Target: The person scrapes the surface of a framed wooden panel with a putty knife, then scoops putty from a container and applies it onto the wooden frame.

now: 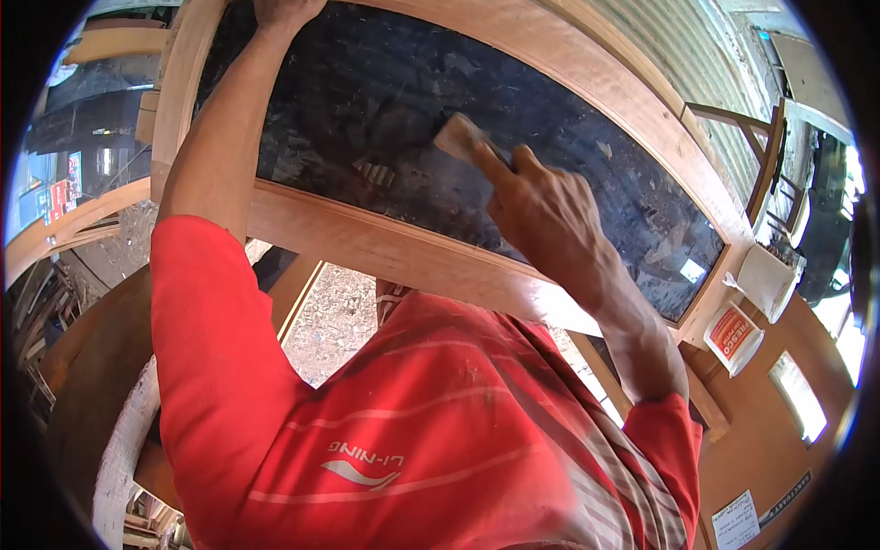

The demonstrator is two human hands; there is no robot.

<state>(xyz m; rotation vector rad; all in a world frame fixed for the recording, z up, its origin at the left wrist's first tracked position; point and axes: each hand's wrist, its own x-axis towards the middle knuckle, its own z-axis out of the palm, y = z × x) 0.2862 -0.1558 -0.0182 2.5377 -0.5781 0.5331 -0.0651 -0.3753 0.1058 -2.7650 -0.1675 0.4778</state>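
Note:
A wooden frame surrounds a dark glass panel in front of me, its surface smudged and flecked with pale marks. My right hand is closed around a flat tan scraper, the index finger stretched along it. The scraper's far edge lies at the middle of the panel; its handle is mostly hidden in my grip. At the top edge of the view, my left hand is at the upper left of the frame. Its fingers are cut off by the picture's edge.
To the right of the frame stand a white tub with a red label and another pale container. A wooden bracket stands near the corrugated metal wall. A paper note lies at the lower right.

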